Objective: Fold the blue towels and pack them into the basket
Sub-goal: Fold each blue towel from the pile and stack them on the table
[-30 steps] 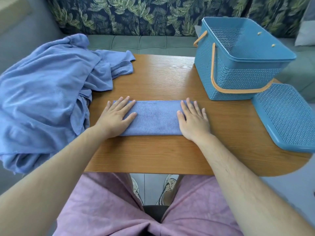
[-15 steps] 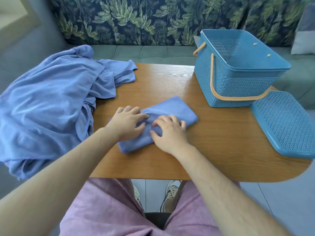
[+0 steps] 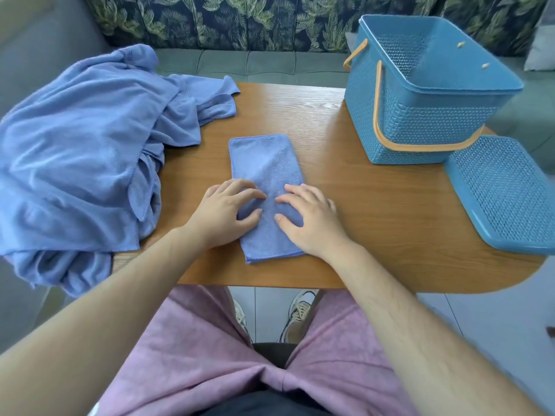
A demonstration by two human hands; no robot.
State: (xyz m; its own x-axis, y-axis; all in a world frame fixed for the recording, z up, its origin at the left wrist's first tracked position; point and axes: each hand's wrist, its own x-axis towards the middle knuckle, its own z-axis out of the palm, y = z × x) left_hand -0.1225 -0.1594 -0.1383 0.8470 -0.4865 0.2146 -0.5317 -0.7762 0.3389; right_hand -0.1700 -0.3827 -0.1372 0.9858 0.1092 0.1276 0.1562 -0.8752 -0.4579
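Slippage worries us: our left hand (image 3: 223, 211) and right hand (image 3: 309, 217) press open-fingered on the folded towel (image 3: 264, 163); a careless drag could unfold it.

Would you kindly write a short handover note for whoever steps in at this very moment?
Left hand and right hand: both open, pressing on the near half of the folded towel, lying lengthwise mid-table.
Basket: far right of the table, lid off beside it; no towel shows inside.
Done: one towel folded to a narrow strip.
Left: finish folding it, pack it, then fold the unfolded pile draped over the table's left edge.
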